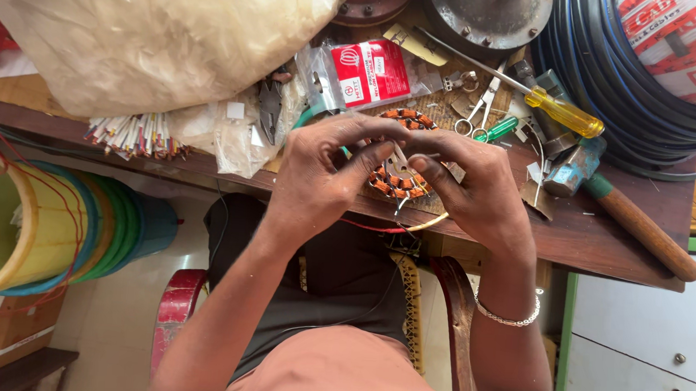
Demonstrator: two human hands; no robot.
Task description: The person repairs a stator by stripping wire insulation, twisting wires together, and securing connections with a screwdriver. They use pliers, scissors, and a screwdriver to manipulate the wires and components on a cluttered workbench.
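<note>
Left hand (317, 177), right hand (477, 191), wound stator (397, 178) between (both pinching).

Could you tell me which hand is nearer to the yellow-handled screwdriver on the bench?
Right. The right hand is just below-left of the screwdriver; the left hand is farther away, beyond the coil ring.

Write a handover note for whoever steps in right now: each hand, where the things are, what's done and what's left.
Left hand: fingers pinch the rim of the round copper-wound coil ring above the wooden bench.
Right hand: grip on the ring's other side, fingertips at its windings.
Loose red and yellow wires hang under the ring.
Yellow-handled screwdriver, scissors and hammer lie on the bench.
Done: coils sit wound on the ring.
Left: loose wires unconnected.
</note>
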